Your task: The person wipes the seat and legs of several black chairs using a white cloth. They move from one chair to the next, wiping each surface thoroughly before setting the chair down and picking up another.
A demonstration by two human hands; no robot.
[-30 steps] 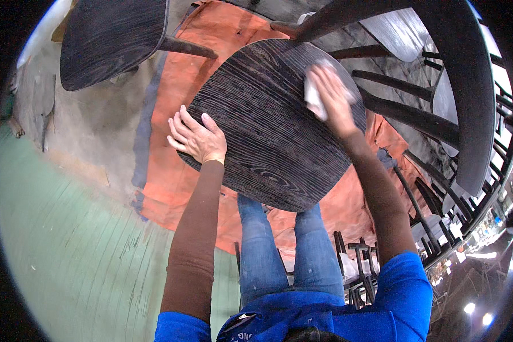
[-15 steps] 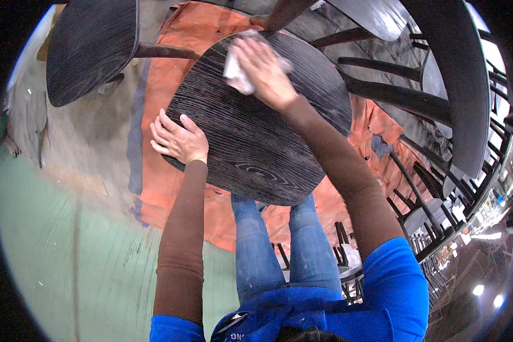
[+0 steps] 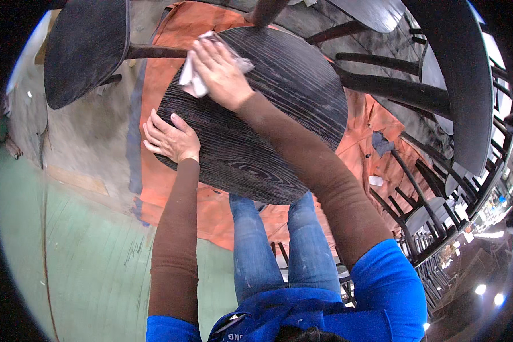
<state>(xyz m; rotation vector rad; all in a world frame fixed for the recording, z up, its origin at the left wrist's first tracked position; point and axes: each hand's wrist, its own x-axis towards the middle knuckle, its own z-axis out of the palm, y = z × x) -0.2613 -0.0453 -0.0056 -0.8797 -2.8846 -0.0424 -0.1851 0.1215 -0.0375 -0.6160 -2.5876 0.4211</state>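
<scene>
A black wood-grained chair seat (image 3: pixel 268 114) lies in front of me, its legs reaching outward behind it. Under my right hand (image 3: pixel 221 77), a white cloth (image 3: pixel 194 82) is pressed flat against the seat's far left part, its edges showing around the fingers. My left hand (image 3: pixel 172 137) rests at the seat's left edge with the fingers stretched and slightly apart, holding nothing else.
Beneath the seat spreads an orange sheet (image 3: pixel 171 188) over the floor. At the upper left stands another dark panel-like seat (image 3: pixel 85 51). A large black curved piece (image 3: pixel 461 85) and several stacked dark chairs (image 3: pixel 427 211) crowd the right side. Green floor (image 3: pixel 108 256) extends at lower left.
My right hand has slid the cloth leftward across the seat, from near the far middle toward the left edge. The left hand stays at the edge, shifted slightly left with the view.
</scene>
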